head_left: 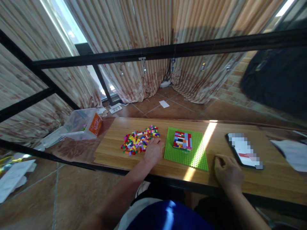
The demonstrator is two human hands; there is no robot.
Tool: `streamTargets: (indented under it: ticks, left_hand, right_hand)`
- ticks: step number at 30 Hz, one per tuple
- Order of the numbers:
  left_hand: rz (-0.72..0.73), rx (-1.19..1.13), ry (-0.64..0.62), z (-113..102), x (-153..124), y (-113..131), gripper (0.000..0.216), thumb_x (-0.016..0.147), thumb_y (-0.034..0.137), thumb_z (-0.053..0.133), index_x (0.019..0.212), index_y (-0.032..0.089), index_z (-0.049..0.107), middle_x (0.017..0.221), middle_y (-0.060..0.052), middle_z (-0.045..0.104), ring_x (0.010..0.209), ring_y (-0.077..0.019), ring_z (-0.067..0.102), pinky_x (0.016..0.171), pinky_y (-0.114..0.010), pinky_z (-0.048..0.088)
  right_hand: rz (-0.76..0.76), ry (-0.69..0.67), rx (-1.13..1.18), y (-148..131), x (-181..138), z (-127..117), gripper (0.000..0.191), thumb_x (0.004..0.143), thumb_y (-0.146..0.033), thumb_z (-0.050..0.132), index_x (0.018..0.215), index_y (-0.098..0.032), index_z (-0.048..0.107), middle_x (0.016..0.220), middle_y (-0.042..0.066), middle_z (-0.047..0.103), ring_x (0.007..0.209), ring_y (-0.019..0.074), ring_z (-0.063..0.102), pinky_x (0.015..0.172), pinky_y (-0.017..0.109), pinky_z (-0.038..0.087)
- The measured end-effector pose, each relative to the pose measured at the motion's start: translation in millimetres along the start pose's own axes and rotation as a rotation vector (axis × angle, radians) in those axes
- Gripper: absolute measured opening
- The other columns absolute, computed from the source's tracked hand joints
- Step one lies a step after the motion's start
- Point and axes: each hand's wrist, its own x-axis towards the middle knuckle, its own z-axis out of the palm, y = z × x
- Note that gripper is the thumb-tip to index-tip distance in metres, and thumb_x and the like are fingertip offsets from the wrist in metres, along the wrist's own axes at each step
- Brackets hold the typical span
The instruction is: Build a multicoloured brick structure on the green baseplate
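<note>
My left hand (153, 152) is at the right edge of a pile of small multicoloured toy bricks (135, 143), its fingers bent together; what they pinch, if anything, is too small to make out. To its right lies a green studded baseplate (170, 154). A low, roughly square build of red, blue, white and yellow bricks (183, 140) stands on the plate, with a dark spot near its middle. My right hand (229, 174) rests on the wooden table (217, 140) right of the baseplate, fingers curled in loosely, with nothing visible in them.
A phone (244, 150) lies beyond my right hand, with paper sheets (291, 153) farther right. A clear plastic box (80, 124) with an orange label stands past the table's left end. A black metal rail (158, 52) crosses in front of the curtains.
</note>
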Motion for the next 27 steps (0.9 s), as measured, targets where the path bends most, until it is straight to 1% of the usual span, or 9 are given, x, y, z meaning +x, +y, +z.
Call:
streamTargets:
  ticks: [2,5,9,12,19,27]
  left_hand:
    - [-0.012,-0.071,0.025,-1.5,1.4,2.5,0.013,0.086,0.011,0.055,0.091,0.017,0.065,0.101,-0.008,0.062,0.098,-0.0229,0.055,0.091,-0.038,0.046]
    - [-0.061,-0.207,0.052,-1.8,4.9,7.9,0.016,0.083,0.007,0.055,0.092,0.018,0.062,0.094,-0.005,0.062,0.091,-0.0198,0.058,0.085,-0.034,0.048]
    - [-0.086,-0.385,0.072,3.0,11.0,14.6,0.016,0.08,0.005,0.056,0.088,0.019,0.062,0.084,-0.002,0.062,0.082,-0.0167,0.059,0.078,-0.029,0.048]
    - [-0.093,-0.477,0.09,7.9,15.4,18.3,0.016,0.078,0.005,0.056,0.085,0.018,0.063,0.081,-0.001,0.062,0.076,-0.0152,0.059,0.073,-0.027,0.048]
    - [-0.153,-0.536,0.138,13.7,24.3,25.7,0.019,0.076,0.003,0.055,0.082,0.018,0.065,0.078,-0.001,0.064,0.074,-0.0147,0.06,0.069,-0.025,0.049]
    - [-0.228,-0.519,0.194,21.4,29.8,36.7,0.014,0.079,0.006,0.057,0.081,0.016,0.066,0.077,-0.003,0.067,0.072,-0.0157,0.061,0.069,-0.026,0.048]
  right_hand:
    - [0.0,0.004,0.001,-0.7,-0.1,0.0,0.027,0.085,-0.031,0.051,0.095,-0.018,0.072,0.097,0.01,0.068,0.074,0.019,0.055,0.061,0.03,0.033]
    - [-0.006,0.007,0.005,-1.9,-0.4,-0.6,0.026,0.086,-0.03,0.051,0.095,-0.017,0.072,0.097,0.009,0.067,0.074,0.0184,0.055,0.062,0.03,0.034]
    - [-0.005,0.0,0.003,-3.4,-0.7,-2.0,0.027,0.087,-0.031,0.05,0.096,-0.018,0.072,0.096,0.009,0.067,0.073,0.0174,0.054,0.062,0.03,0.035]
    - [0.008,-0.008,0.001,-4.6,-0.7,-3.1,0.028,0.088,-0.033,0.049,0.095,-0.018,0.072,0.096,0.009,0.066,0.072,0.0174,0.053,0.06,0.03,0.033]
    - [-0.002,0.014,0.036,-6.7,-0.3,-3.4,0.03,0.085,-0.034,0.048,0.094,-0.017,0.072,0.093,0.01,0.065,0.073,0.019,0.053,0.061,0.031,0.033]
    - [0.021,-0.007,0.026,-7.2,-0.6,-3.2,0.033,0.086,-0.035,0.047,0.096,-0.017,0.072,0.095,0.01,0.065,0.071,0.0183,0.051,0.062,0.031,0.033]
